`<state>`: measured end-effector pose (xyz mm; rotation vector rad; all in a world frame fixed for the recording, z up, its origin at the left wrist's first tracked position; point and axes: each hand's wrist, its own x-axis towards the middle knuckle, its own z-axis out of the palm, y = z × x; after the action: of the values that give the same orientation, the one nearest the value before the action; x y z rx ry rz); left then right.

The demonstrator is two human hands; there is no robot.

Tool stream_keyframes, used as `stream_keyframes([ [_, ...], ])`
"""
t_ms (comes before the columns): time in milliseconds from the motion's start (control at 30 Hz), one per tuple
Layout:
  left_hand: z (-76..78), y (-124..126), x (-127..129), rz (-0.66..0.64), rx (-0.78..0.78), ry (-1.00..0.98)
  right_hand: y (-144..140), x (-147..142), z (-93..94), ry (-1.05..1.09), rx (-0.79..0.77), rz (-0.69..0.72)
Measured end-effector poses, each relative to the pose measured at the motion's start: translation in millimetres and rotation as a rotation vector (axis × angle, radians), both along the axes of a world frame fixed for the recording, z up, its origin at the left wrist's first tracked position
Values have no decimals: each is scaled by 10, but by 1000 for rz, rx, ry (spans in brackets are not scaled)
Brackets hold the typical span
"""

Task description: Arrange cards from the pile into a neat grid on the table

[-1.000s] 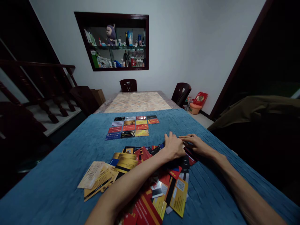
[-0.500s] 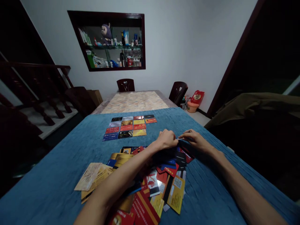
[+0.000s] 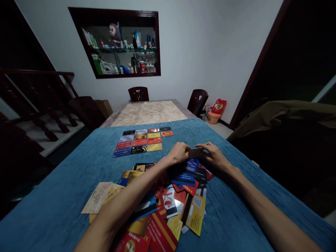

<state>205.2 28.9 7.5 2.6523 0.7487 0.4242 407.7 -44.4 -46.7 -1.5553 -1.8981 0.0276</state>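
Observation:
A dark card [image 3: 195, 153] is held up between my two hands, above the far right part of a loose pile of cards. My left hand [image 3: 179, 152] grips its left end, and my right hand [image 3: 214, 154] has its fingers closed on the right end. Below them spreads the pile, with blue cards [image 3: 185, 178], a yellow card with a square code [image 3: 195, 213] and a red striped card [image 3: 161, 231]. My left forearm hides part of it. Farther off, several cards [image 3: 140, 141] lie face up in neat rows.
A blue cloth [image 3: 65, 175] covers the near table; the bare patterned tabletop [image 3: 154, 111] shows beyond. Paper slips [image 3: 97, 197] lie left of the pile. Dark chairs [image 3: 198, 101] stand around the table. A brown cloth [image 3: 283, 115] hangs at right. Shelves [image 3: 126, 50] are set into the wall.
The card between my hands has tilted from nearly edge-on to showing its dark face. My view has shifted slightly. The rows of cards look the same.

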Motion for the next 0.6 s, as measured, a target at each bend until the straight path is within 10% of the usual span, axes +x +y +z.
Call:
stream_keyframes([
  [600, -98, 22, -120, 89, 113, 6, 1, -120, -58, -252, 215, -5],
])
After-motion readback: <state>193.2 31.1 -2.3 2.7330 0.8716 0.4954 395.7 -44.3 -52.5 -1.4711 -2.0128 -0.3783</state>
